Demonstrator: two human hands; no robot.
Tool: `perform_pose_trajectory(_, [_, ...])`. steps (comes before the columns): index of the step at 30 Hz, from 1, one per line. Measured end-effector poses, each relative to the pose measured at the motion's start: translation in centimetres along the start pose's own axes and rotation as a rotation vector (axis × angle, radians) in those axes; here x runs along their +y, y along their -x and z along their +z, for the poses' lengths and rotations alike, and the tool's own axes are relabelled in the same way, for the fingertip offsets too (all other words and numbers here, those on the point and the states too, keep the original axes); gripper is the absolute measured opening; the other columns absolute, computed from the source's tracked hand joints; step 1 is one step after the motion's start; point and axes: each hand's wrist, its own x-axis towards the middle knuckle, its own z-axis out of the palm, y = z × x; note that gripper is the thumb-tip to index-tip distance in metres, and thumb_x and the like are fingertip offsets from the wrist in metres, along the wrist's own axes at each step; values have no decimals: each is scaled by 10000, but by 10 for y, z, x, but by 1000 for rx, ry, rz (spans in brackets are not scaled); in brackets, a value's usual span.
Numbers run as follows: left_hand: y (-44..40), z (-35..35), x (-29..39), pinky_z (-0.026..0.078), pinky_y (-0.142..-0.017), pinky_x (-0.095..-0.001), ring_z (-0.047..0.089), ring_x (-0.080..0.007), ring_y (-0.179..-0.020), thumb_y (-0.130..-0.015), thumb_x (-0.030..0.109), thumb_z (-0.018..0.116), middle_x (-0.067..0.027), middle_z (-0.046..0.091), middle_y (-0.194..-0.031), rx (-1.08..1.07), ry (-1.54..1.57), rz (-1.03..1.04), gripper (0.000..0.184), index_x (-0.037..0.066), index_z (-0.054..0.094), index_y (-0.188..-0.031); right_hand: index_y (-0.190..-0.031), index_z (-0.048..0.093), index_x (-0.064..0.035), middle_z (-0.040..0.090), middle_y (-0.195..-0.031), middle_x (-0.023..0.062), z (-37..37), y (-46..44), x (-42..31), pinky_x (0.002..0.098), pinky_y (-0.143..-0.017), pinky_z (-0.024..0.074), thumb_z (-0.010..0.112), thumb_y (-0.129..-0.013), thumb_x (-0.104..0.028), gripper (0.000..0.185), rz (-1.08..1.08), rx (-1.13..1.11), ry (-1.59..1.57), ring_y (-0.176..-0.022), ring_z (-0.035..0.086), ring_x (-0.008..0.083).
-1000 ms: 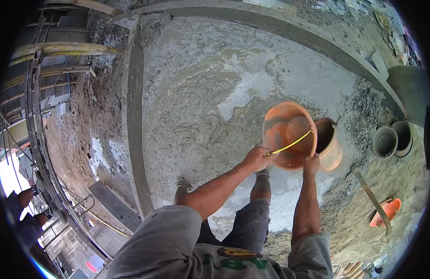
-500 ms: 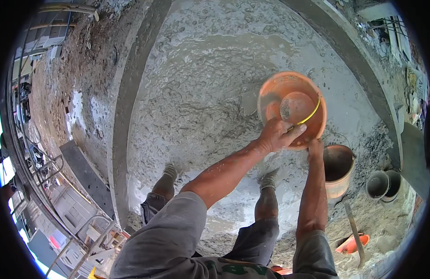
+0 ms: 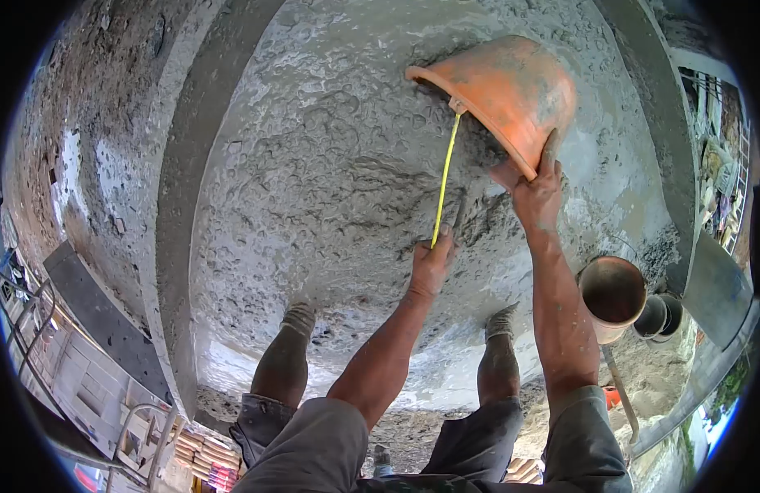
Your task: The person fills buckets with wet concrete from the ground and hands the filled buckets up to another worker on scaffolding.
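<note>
An orange bucket (image 3: pixel 523 86) is tipped on its side over wet grey concrete (image 3: pixel 306 172), its mouth turned down and toward me. The fingers of my right hand (image 3: pixel 538 197) are wrapped round the near edge of its rim. My left hand (image 3: pixel 431 264) grips the yellow handle (image 3: pixel 447 168), which runs taut from the rim down to my fingers. The inside of the bucket is mostly hidden. My feet stand in the concrete on either side of my left forearm.
Concrete ledges (image 3: pixel 187 156) border the wet area left and right. At the right stand another bucket (image 3: pixel 612 289) and dark buckets (image 3: pixel 661 315), near a tool with a long handle (image 3: pixel 622 394). Stacked bags (image 3: pixel 206 457) lie at the lower left.
The bucket has moved away from me and turned from mouth-up to tipped over. My left hand has drawn back with the handle; my right hand has moved forward on the rim.
</note>
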Motion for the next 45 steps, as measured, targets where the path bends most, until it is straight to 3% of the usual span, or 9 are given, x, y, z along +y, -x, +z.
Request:
perform_pose_trajectory(10, [204, -87, 24, 192, -474, -259, 243, -53, -479, -877, 357, 572, 74, 305, -506, 396, -11, 87, 461, 152, 393, -505, -1422, -120, -51, 99, -1203, 565, 48, 227, -101, 552, -978, 290, 481, -694, 45, 948, 268, -369, -81, -1129, 253, 667])
perform_pose_trajectory(13, [238, -77, 46, 181, -457, -269, 239, -54, -466, -872, 357, 576, 73, 298, -488, 529, -120, 41, 486, 167, 363, -478, -1430, -105, -66, 217, -1244, 502, 17, 244, -130, 502, -983, 320, 486, -681, 22, 958, 472, -560, -130, -1154, 284, 620])
perform_pose_trajectory(18, [243, 0, 85, 281, -454, -280, 353, -74, -486, -866, 328, 587, 26, 405, -522, 525, -517, 150, 376, 45, 497, -636, -1451, 134, -89, 524, -1214, 196, 8, 156, -64, 393, -843, 452, 600, -687, -131, 896, 331, -878, -462, -1053, 550, 304])
perform_pose_trajectory(22, [216, 89, 76, 316, -486, -260, 365, -61, -543, -877, 252, 592, 32, 438, -616, 319, -690, 270, 239, 34, 526, -806, -1149, 603, -36, 647, -989, 172, -8, 85, -26, 329, -765, 489, 654, -695, -235, 497, 520, -762, -380, -848, 632, 233])
perform_pose_trajectory(24, [202, 100, 64, 331, -504, -258, 371, -57, -561, -880, 223, 593, 30, 449, -643, 168, -611, 330, 210, 36, 524, -813, -989, 667, -13, 667, -857, 172, 29, 71, 32, 354, -761, 499, 640, -707, -284, 392, 538, -567, -416, -791, 653, 276])
perform_pose_trajectory(30, [202, 28, 60, 296, -467, -259, 348, -64, -519, -890, 336, 584, 39, 399, -542, 218, -430, 166, 415, 79, 480, -581, -930, 639, 45, 652, -866, 227, 29, 70, 35, 407, -712, 500, 627, -684, -323, 443, 347, -417, 42, -788, 648, 343])
perform_pose_trajectory(37, [198, 50, 145, 197, -444, -307, 285, -74, -440, -807, 424, 640, 70, 348, -466, 419, -396, 94, 497, 155, 411, -458, -954, 591, 27, 634, -810, 163, -24, 142, 1, 360, -604, 524, 601, -730, -143, 282, 516, -462, -320, -658, 630, 258])
perform_pose_trajectory(41, [265, 80, 202, 318, -493, -309, 399, -109, -521, -802, 447, 627, 27, 435, -531, 326, -643, 70, 476, 66, 525, -537, -876, 585, 7, 617, -724, 112, -96, 164, -63, 341, -537, 516, 578, -767, -139, 182, 758, -575, -466, -588, 606, 204])
perform_pose_trajectory(45, [366, 107, 313, 321, -497, -301, 422, -112, -541, -807, 478, 606, 5, 471, -555, 229, -721, 186, 492, 51, 542, -571, -795, 573, -8, 596, -664, 108, -212, 185, -177, 298, -495, 496, 553, -781, -133, 127, 610, -728, -723, -551, 592, 198])
